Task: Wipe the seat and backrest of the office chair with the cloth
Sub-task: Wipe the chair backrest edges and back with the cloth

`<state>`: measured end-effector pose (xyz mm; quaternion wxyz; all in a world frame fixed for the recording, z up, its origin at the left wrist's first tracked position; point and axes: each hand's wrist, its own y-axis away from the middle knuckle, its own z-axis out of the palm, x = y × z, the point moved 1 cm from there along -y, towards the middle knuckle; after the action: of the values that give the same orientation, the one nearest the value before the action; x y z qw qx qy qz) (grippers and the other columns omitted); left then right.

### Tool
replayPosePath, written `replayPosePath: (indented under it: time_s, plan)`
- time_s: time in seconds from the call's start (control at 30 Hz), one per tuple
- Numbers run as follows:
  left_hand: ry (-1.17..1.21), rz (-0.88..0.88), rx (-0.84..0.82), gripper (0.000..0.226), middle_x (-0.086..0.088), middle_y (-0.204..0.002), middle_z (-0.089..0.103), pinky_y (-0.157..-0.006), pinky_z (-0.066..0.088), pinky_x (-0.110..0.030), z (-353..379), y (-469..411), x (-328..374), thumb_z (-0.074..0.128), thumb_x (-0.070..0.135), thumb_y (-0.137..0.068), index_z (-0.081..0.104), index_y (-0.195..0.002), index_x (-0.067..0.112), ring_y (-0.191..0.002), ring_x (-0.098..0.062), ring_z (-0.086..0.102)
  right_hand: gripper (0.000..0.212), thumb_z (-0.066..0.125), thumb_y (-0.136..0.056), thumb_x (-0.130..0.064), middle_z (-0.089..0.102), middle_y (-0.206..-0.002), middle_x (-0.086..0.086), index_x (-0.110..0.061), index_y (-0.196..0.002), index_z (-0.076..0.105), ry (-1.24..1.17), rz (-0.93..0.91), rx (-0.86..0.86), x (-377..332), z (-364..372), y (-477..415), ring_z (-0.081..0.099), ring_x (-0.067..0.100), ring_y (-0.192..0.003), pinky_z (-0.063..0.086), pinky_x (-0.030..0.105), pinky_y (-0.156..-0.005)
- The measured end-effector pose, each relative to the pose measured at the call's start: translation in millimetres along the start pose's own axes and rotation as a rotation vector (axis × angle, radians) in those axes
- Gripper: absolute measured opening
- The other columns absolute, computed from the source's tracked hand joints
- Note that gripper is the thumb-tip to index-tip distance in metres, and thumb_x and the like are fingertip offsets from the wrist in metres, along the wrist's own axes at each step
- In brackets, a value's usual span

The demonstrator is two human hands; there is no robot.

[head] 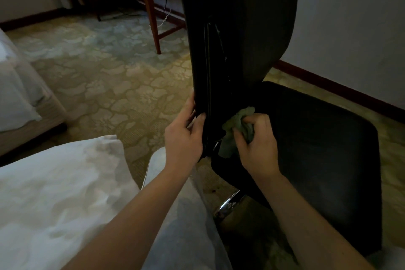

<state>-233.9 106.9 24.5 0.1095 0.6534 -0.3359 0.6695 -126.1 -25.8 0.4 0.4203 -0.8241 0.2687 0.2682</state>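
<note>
Notably, the cloth (234, 131) was wadded tight in the right hand (256, 144), fingers and thumb curled round it, at the join where the backrest (241, 28) met the seat (306, 138).

Judged risk: so small a wad offered little wiping face, and patches of the broad seat to the right could be missed. The loose tail hanging below the fist could snag in the gap at the join.

The left hand (184, 136) clamped the backrest's left edge, thumb and fingers curled round it. Should that hold slacken, pressure from the wiping hand would likely swivel or roll the chair on its chrome base (228, 204). The dim light could also hide streaks on the black upholstery.

Pose: both forearms reached forward from near, roughly parallel, hands about level. The right knuckles faced up, palm toward the seat. The left palm turned right, against the backrest.
</note>
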Motion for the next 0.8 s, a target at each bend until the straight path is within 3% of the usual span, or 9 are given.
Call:
replayPosePath:
  time_s: [0.17, 0.23, 0.4, 0.57, 0.7, 0.8]
  plan:
    - [-0.02, 0.006, 0.004, 0.058, 0.014, -0.136, 0.062, -0.104, 0.049, -0.025, -0.9, -0.3, 0.0, 0.058, 0.005, -0.1, 0.042, -0.144, 0.039, -0.126, -0.001, 0.058, 0.02, 0.07, -0.088, -0.014, 0.052, -0.1, 0.0, -0.012, -0.103, 0.058, 0.063, 0.076, -0.129, 10.4, -3.8, 14.8, 0.056, 0.015, -0.081, 0.055, 0.043, -0.064]
    - [-0.017, 0.005, 0.026, 0.058, 0.014, -0.135, 0.063, -0.106, 0.049, -0.028, 0.7, 0.3, -1.4, 0.058, 0.005, -0.1, 0.043, -0.142, 0.042, -0.125, -0.001, 0.059, 0.019, 0.071, -0.088, -0.014, 0.054, -0.1, 0.001, -0.011, -0.104, 0.06, 0.042, 0.074, -0.099, 8.6, -9.4, 17.2, 0.057, 0.015, -0.081, 0.055, 0.042, -0.065]
    - [-0.029, 0.001, 0.042, 0.058, 0.01, -0.137, 0.063, -0.107, 0.049, -0.033, 3.0, 1.7, -2.3, 0.058, 0.005, -0.1, 0.043, -0.146, 0.036, -0.126, -0.003, 0.059, 0.024, 0.073, -0.087, -0.015, 0.057, -0.106, 0.005, -0.009, -0.106, 0.061, 0.032, -0.048, 0.068, -15.8, -14.6, 0.9, 0.058, 0.013, -0.087, 0.054, 0.032, -0.066]
    - [-0.027, -0.013, 0.04, 0.058, 0.018, -0.132, 0.064, -0.105, 0.049, -0.028, 2.8, 1.3, 1.0, 0.058, 0.005, -0.1, 0.043, -0.144, 0.039, -0.124, 0.001, 0.059, 0.024, 0.071, -0.085, -0.019, 0.053, -0.109, 0.006, -0.012, -0.103, 0.055, 0.042, -0.065, 0.046, -18.3, -4.7, -10.9, 0.06, 0.018, -0.086, 0.057, 0.039, -0.062]
    - [-0.037, -0.009, 0.032, 0.057, 0.022, -0.13, 0.063, -0.103, 0.049, -0.025, 3.8, 2.5, 0.5, 0.057, 0.005, -0.101, 0.043, -0.147, 0.036, -0.123, 0.002, 0.059, 0.027, 0.069, -0.084, -0.014, 0.052, -0.109, 0.007, -0.018, -0.101, 0.048, 0.037, -0.071, 0.015, -4.7, -1.2, -1.8, 0.06, 0.019, -0.085, 0.056, 0.035, -0.061]
    - [-0.075, 0.006, 0.028, 0.055, 0.024, -0.129, 0.063, -0.103, 0.049, -0.026, 4.2, 2.3, -0.9, 0.055, 0.006, -0.101, 0.045, -0.151, 0.028, -0.123, 0.003, 0.059, 0.02, 0.066, -0.086, -0.012, 0.051, -0.108, 0.007, -0.012, -0.1, 0.052, 0.048, -0.049, -0.014, -0.8, 4.7, 5.1, 0.058, 0.018, -0.083, 0.054, 0.033, -0.061]
